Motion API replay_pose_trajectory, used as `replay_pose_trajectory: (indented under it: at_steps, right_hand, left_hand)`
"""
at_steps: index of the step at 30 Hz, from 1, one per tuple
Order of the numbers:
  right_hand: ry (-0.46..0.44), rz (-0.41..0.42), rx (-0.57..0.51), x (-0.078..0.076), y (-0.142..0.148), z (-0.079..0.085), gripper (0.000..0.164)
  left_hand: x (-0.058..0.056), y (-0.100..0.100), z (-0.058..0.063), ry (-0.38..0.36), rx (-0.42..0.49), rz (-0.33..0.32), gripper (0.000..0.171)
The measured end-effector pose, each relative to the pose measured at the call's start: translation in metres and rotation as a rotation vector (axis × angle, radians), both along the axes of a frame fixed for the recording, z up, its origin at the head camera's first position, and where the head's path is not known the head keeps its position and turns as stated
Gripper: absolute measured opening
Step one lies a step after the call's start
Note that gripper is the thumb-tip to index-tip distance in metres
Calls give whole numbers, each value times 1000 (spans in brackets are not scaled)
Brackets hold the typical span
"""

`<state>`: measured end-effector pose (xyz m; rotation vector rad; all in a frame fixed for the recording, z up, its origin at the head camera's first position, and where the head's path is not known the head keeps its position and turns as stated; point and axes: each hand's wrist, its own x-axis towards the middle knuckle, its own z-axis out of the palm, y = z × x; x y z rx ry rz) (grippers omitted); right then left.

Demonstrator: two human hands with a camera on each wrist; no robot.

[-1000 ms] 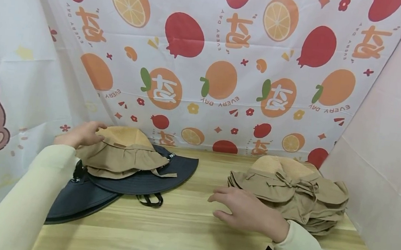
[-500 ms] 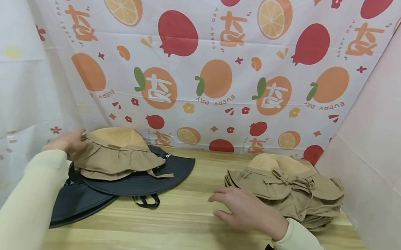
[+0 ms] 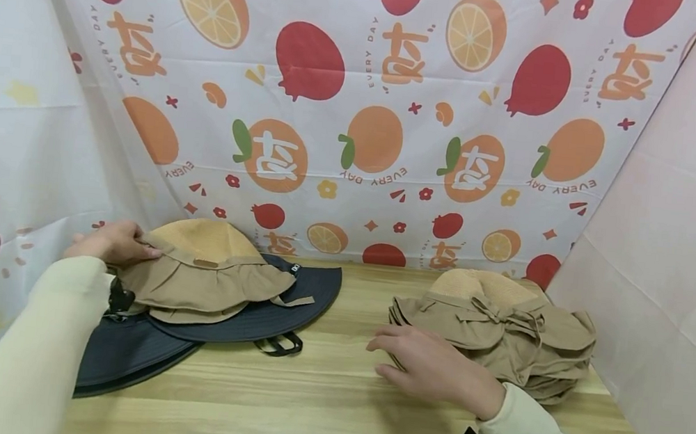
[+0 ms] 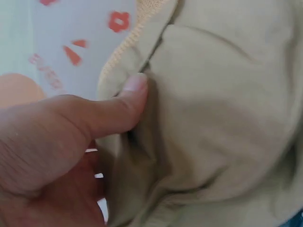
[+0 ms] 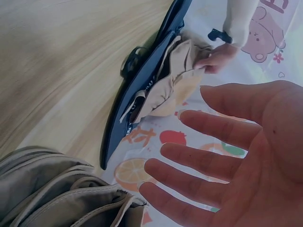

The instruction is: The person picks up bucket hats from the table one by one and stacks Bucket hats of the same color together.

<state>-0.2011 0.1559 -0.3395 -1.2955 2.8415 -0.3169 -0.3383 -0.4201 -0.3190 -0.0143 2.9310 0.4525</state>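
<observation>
I find the left hand [image 3: 109, 241] pinching a tan hat [image 3: 203, 283] atop dark hats [image 3: 136, 357] at left; the right hand [image 3: 434, 365] is empty, fingers extended, beside the tan stack [image 3: 525, 342]. I judge that stack formed, this hat not yet included

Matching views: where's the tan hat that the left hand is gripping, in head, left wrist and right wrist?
Head: tan hat left of centre, on top of a dark hat.
Left wrist: tan hat close up, filling the centre and right, cut off by the frame.
Right wrist: tan hat small, in the upper part right of centre, turned sideways.
Shared landmark: the left hand on its edge, visible in all three.
</observation>
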Motion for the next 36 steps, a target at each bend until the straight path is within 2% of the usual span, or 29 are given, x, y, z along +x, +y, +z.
replay_pose_trajectory:
  at_steps: [4,8,10,13,16,21,30,33,36]
  right_hand:
    - [-5,-5,1,0,1,-1,26]
    - [-18,-14,7,0,3,-2,26]
    - [-23,-19,8,0,4,-3,26]
    - [-32,-21,8,0,4,-4,26]
    - [-29,-22,9,0,5,-5,26]
    - [-22,-27,0,0,7,-5,26]
    - [-17,-23,-28,0,11,-6,25]
    - [-36,-28,-41,-1,12,-5,26]
    - [-52,-26,-61,-2,12,-4,27]
  left_hand:
    - [4,6,8,30,22,-111,47]
    - [17,16,13,137,41,-211,41]
    - [26,21,13,200,59,-227,35]
    - [42,28,12,273,101,-198,32]
    - [57,37,14,324,143,-137,38]
    - [80,57,24,408,174,-58,40]
    - [123,102,49,597,204,-26,22]
    - [136,115,55,645,217,-30,19]
    - [147,125,58,702,262,-61,16]
